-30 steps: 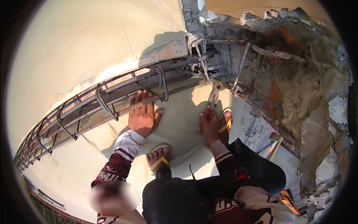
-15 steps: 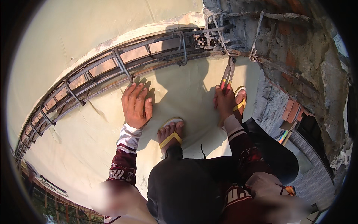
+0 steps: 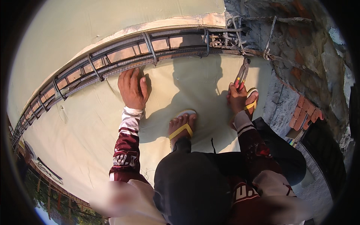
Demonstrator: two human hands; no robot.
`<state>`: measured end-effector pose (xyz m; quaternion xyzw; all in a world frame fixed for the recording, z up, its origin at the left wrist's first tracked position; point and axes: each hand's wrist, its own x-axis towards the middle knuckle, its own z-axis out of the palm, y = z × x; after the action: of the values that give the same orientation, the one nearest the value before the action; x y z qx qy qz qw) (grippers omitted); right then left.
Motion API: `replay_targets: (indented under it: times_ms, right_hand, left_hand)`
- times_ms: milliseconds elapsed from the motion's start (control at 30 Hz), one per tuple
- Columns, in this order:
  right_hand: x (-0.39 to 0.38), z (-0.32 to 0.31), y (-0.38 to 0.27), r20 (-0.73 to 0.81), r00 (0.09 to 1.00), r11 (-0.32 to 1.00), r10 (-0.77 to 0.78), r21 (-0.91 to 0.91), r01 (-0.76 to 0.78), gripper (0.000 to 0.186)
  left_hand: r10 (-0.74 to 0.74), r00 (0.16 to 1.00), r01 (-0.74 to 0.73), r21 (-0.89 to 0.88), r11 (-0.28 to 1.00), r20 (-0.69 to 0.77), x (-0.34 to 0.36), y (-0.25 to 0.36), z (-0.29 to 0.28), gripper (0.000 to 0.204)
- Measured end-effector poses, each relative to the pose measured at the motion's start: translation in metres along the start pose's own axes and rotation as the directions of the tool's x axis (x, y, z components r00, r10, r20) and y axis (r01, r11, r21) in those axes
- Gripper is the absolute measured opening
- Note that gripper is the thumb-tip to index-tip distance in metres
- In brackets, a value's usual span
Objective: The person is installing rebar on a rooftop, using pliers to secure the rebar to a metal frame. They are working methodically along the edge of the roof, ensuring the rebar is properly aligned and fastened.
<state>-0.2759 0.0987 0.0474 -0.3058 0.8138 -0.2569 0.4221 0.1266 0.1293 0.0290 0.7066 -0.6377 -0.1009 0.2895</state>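
Note:
My left hand [image 3: 132, 89] lies with fingers stretched out and thumb apart, holding nothing. Its fingertips reach the near lower bar of a long rebar cage [image 3: 123, 66], between two of its stirrups. In my right hand [image 3: 237, 100] are pincers [image 3: 243, 71] with red and yellow grips, the fingers wrapped round the handles. Their dark jaws point away from me, just short of the cage's right end, where several bent bars and tie wires [image 3: 233, 39] crowd together. Whether the jaws touch a bar I cannot tell.
Pale sheeting [image 3: 93, 112] covers the surface under my feet, which wear yellow-strapped sandals [image 3: 182, 131]. A rough concrete and brick wall [image 3: 300, 45] rises at the right, with a bent bar [image 3: 270, 35] sticking out. Red bricks [image 3: 304, 112] sit below it. Greenery shows past the left edge.
My left hand has slid left along the rebar cage, away from the stirrup it was beside. The view has shifted a little. The pincers stay in my right hand near the cage's right end.

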Motion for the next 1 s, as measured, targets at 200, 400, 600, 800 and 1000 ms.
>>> replay_targets:
  times_ms: [200, 400, 600, 800, 1000]
  right_hand:
    - [0.003, -0.007, 0.007, -0.013, 0.999, 0.998, 0.049, -0.045, -0.049, 0.018]
    - [0.026, -0.012, 0.030, 0.028, 0.983, 0.966, -0.182, -0.181, 0.184, 0.021]
    - [0.064, -0.023, 0.052, 0.017, 0.983, 0.872, -0.185, -0.459, 0.172, 0.047]
    - [0.055, -0.018, 0.042, -0.024, 0.972, 0.810, -0.233, -0.558, 0.180, 0.049]
    - [0.038, -0.010, 0.028, -0.052, 0.973, 0.853, -0.225, -0.493, 0.171, 0.050]
  left_hand:
    - [-0.022, 0.999, 0.021, 0.038, 0.999, 0.037, 0.002, -0.002, 0.014, 0.038]
    - [-0.104, 0.977, 0.097, 0.044, 0.994, 0.185, 0.001, -0.001, 0.007, 0.047]
    - [-0.096, 0.980, 0.088, 0.049, 0.995, 0.174, -0.001, -0.002, 0.012, 0.049]
    - [-0.072, 0.994, 0.066, 0.063, 0.996, 0.087, -0.003, -0.002, 0.014, 0.051]
    - [-0.086, 0.989, 0.081, 0.044, 0.996, 0.123, -0.004, -0.004, 0.016, 0.054]
